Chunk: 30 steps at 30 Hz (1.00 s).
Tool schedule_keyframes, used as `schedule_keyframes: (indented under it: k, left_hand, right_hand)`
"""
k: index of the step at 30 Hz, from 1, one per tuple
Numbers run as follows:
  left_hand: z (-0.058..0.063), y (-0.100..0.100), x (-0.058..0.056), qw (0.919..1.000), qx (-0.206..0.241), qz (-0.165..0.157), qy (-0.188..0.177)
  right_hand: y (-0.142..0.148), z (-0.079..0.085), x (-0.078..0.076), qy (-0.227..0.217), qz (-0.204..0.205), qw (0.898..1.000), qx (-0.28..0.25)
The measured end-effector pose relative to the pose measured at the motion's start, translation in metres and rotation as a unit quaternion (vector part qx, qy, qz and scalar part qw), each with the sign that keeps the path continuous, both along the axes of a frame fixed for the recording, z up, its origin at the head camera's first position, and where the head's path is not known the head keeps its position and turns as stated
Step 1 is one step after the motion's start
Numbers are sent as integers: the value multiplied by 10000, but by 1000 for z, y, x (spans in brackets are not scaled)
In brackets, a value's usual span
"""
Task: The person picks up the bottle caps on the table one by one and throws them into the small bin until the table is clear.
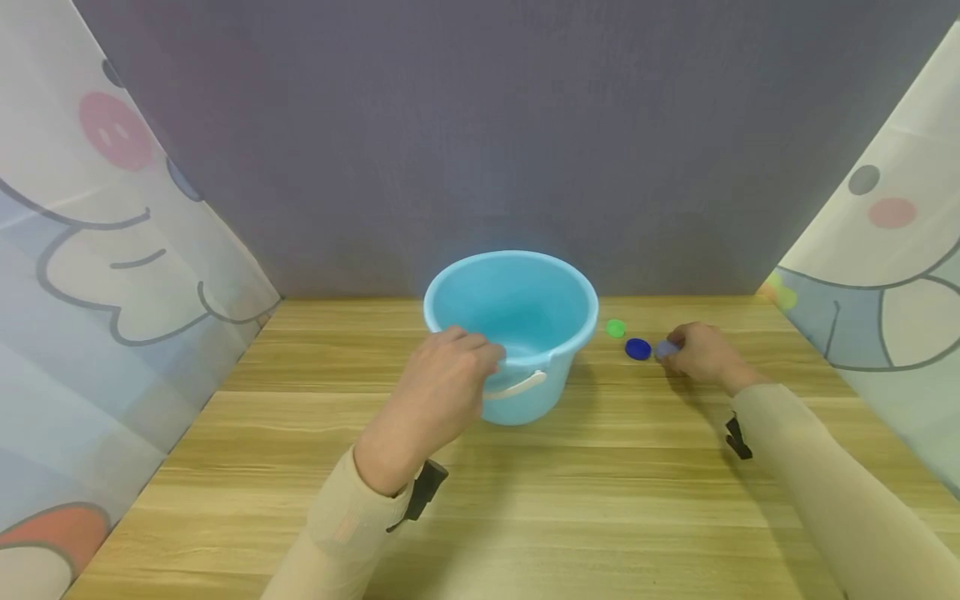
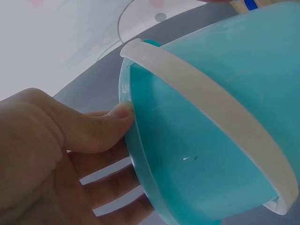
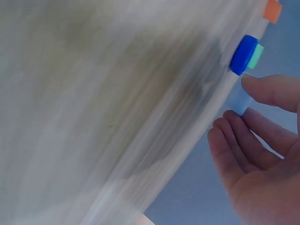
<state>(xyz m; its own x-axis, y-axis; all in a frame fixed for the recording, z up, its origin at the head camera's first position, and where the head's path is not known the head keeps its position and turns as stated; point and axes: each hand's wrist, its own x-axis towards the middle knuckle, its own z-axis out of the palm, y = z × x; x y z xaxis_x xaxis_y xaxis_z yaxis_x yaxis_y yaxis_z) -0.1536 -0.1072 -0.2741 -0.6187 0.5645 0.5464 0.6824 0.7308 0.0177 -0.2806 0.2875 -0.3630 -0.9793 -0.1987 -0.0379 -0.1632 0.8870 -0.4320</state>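
Observation:
A light blue bucket (image 1: 522,407) stands upright on the wooden table, its white handle (image 2: 206,89) hanging down the near side. My left hand (image 1: 438,383) grips the near rim, with the thumb (image 2: 105,131) on the outer side and the other fingers partly hidden behind the rim. To the right of the bucket, my right hand (image 1: 703,357) pinches a pale blue plastic cap (image 1: 664,349) between thumb and fingers, low over the table. Beside that cap lies a dark blue cap (image 1: 638,349), and a bright green cap (image 1: 616,328) is a little farther back, near the bucket.
An orange piece (image 3: 273,11) shows past the blue and green caps in the right wrist view. The wooden table (image 1: 615,517) ends at a dark grey back wall (image 1: 517,125). Cartoon-printed cloths (image 1: 112,275) hang along both sides.

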Motion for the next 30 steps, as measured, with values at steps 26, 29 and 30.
schedule_keyframes:
  k: [26,29,30]
  left_hand:
    - [1,0,1,10000,9,29,-76]
    - [1,0,1,9999,14,13,-103]
    - [1,0,1,9999,19,8,-108]
  right_hand:
    - [-18,13,18,486,-108,9974,-528]
    - [-19,12,19,467,-152,9960,-744]
    - [-19,12,19,464,-168,9955,-805]
